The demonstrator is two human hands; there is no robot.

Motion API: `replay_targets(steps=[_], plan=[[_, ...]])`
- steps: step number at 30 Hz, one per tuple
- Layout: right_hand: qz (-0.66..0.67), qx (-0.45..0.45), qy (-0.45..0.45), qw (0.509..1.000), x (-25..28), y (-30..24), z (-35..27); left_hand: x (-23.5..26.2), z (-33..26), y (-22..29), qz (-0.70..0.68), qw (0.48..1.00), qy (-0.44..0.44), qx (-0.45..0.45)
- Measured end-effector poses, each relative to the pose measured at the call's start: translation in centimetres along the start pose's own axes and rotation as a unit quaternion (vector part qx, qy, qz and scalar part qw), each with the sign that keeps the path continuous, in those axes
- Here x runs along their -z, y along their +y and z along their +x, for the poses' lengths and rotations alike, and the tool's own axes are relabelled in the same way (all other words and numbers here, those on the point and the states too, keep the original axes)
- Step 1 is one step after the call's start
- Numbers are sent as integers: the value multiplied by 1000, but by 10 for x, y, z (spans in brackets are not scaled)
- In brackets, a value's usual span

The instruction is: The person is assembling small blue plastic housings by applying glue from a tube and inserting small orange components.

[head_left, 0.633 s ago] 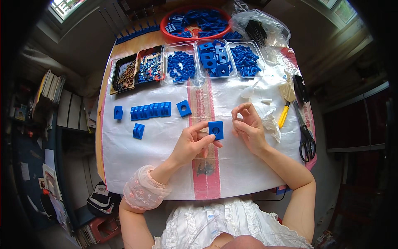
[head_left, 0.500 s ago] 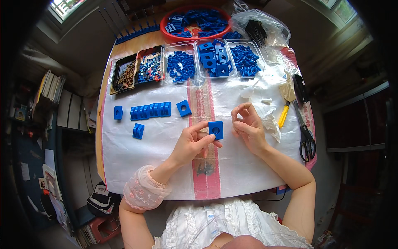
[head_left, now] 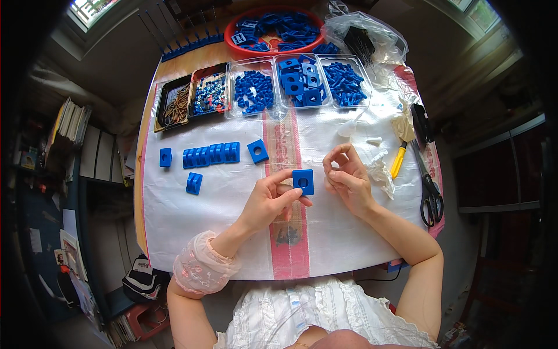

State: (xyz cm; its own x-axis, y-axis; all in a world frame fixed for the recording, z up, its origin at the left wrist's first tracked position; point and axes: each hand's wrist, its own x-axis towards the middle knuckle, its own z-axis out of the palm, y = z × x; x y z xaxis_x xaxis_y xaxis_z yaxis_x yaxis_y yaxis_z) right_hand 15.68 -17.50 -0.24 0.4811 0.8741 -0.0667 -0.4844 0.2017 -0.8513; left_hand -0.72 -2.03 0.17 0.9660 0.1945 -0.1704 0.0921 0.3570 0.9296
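Observation:
My left hand (head_left: 268, 196) grips a blue square plastic block with a round hole (head_left: 303, 181) between thumb and fingers, above the table's middle. A short gap to the right, my right hand (head_left: 350, 179) is raised with thumb and fingertips pinched together; whatever they hold, if anything, is too small to make out. Left of my hands stands a row of blue slotted blocks (head_left: 211, 155). Another blue holed block (head_left: 257, 152) lies at its right end, a small blue block (head_left: 165, 157) at its left, and a single slotted block (head_left: 194, 183) in front.
Along the back are black trays of screws (head_left: 176, 103) and small nuts (head_left: 210, 90), then clear boxes of blue parts (head_left: 253, 93). Behind them is a red basin (head_left: 232, 46). At right lie black scissors (head_left: 431, 200), a yellow-handled tool (head_left: 399, 161) and crumpled wrapping (head_left: 381, 177).
Almost nothing differs. Both hands keep their places, the left with the blue block; the right hand's fingers have shifted very slightly.

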Motion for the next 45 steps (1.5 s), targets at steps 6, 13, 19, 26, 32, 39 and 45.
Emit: replay_targets(steps=[6,13,19,26,32,39,45], plan=[[-14,15,-5,1000,3,2,0,-2,0,4,6,1000,3,5],[0,7,7,1000,2,2,0,-1,0,2,2,1000,3,10],[0,-26,-3,1000,4,1,-1,-2,-1,4,7,1000,3,9],[4,-25,-30,999,0,-3,1,-1,0,2,2,1000,-1,1],[44,-42,-36,997,5,-4,2,-1,0,1,5,1000,1,7],[81,-41,-36,995,5,-3,3,1,0,1,11,1000,-5,10],[62,-52,-37,996,5,-3,1,-2,-1,3,9,1000,1,4]])
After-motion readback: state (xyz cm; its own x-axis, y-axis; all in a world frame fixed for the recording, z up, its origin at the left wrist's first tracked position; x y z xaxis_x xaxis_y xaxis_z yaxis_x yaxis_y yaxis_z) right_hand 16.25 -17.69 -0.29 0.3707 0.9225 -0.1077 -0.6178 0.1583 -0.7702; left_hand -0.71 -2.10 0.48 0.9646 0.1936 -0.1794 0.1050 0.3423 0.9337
